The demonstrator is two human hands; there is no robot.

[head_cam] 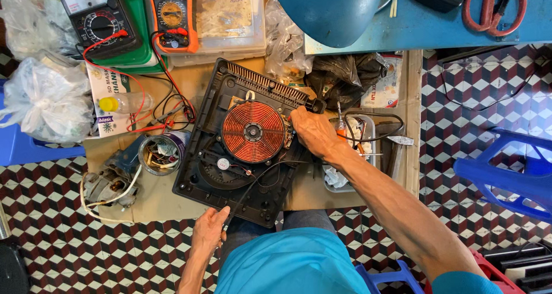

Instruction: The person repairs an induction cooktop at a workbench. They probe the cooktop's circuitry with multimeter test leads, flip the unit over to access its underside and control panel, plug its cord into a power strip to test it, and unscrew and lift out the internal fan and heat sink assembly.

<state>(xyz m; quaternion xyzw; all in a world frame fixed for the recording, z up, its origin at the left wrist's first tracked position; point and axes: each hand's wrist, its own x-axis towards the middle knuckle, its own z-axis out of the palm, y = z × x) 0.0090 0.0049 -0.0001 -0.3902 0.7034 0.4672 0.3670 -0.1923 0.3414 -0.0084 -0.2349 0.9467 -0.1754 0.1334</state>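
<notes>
An opened black induction cooker base (201, 173) lies tilted on a low wooden board, showing its round copper coil (253, 132) and a small fan (223, 164). My right hand (311, 132) reaches in at the coil's right edge, fingers closed on a part by the circuit board; what they grip is hidden. My left hand (208, 229) rests at the base's near edge, pinching a black cable (244, 195) that runs up into the cooker.
Two multimeters (172, 15) (99, 16) with red leads sit at the back left, plastic bags (46, 98) on the left. A tin of parts (161, 153) and a small motor (109, 184) lie left of the cooker. A tool tray (359, 150), blue stool (506, 173) and red-handled scissors (494, 6) are right.
</notes>
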